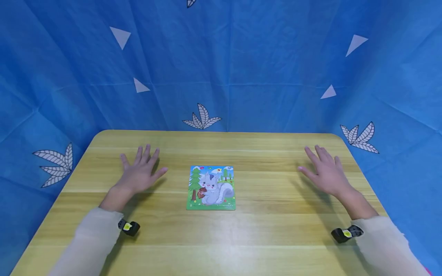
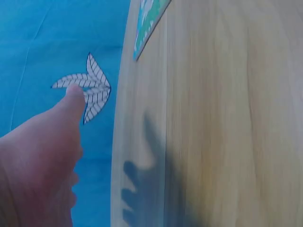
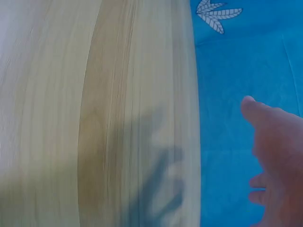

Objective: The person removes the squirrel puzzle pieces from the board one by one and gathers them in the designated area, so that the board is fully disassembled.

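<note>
A square picture card or puzzle board (image 1: 211, 188) lies flat on the wooden table, printed with a grey squirrel holding an acorn among green trees. To its left, my left hand (image 1: 139, 176) hovers over the tabletop with spread fingers and holds nothing. My right hand (image 1: 326, 174) is spread likewise above the right side, farther from the board and also without anything in it. In the left wrist view, a corner of the board (image 2: 150, 23) shows at the top, beyond the left thumb (image 2: 71, 106). The right wrist view has the right hand (image 3: 281, 156) but no board.
The light wooden table (image 1: 269, 237) has rounded far corners. Behind it and at both sides hangs a blue cloth (image 1: 262, 57) printed with white leaves and triangles. Each sleeve carries a small black wrist camera, the left one (image 1: 129, 227) and the right one (image 1: 346, 233).
</note>
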A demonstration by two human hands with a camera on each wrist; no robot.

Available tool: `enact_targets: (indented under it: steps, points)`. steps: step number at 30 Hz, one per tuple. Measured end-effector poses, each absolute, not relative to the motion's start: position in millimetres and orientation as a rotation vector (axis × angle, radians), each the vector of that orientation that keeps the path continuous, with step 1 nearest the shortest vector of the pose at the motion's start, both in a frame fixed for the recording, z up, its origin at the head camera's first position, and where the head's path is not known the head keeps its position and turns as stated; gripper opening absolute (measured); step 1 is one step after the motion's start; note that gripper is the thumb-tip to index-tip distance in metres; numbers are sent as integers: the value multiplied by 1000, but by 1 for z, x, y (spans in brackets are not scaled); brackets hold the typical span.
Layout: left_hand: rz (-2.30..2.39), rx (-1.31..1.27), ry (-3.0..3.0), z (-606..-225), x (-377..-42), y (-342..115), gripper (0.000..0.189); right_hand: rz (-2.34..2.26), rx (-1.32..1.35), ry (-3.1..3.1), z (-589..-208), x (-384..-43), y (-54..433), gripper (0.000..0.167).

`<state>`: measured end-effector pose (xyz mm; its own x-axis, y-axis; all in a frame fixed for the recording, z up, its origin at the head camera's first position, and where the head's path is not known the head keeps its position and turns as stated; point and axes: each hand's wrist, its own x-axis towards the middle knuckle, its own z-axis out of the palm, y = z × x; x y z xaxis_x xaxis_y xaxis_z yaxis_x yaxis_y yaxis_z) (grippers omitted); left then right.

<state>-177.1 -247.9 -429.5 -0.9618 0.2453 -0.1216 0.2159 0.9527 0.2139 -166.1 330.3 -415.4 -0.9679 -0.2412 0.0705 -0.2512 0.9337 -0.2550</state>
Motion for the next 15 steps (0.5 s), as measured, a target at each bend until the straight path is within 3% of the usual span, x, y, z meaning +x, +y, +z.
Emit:
enact_targets:
  steps: [15]
  points:
    - [462, 581, 2876, -439, -170, -178, 88, 942, 418, -2908, -431, -176, 279, 51]
